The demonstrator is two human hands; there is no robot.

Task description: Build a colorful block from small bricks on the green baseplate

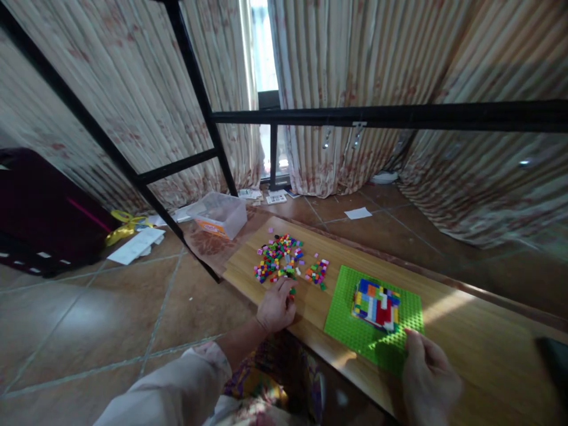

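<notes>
A green baseplate [355,331] lies on a wooden board [461,343], with a block of blue, red, white and yellow bricks [376,303] built on it. My right hand [428,378] rests at the plate's near right corner, thumb on its edge, fingers curled. My left hand [276,306] reaches into the near edge of a pile of small coloured bricks [278,257], fingers pinched together; what they hold is too small to name. A smaller cluster of bricks [317,273] lies between the pile and the plate.
A clear plastic box [218,214] stands on the tiled floor beyond the board. Black metal frame bars [381,115] cross above. Curtains hang behind. Papers, a yellow object [126,225] and a dark case [39,219] lie at the left.
</notes>
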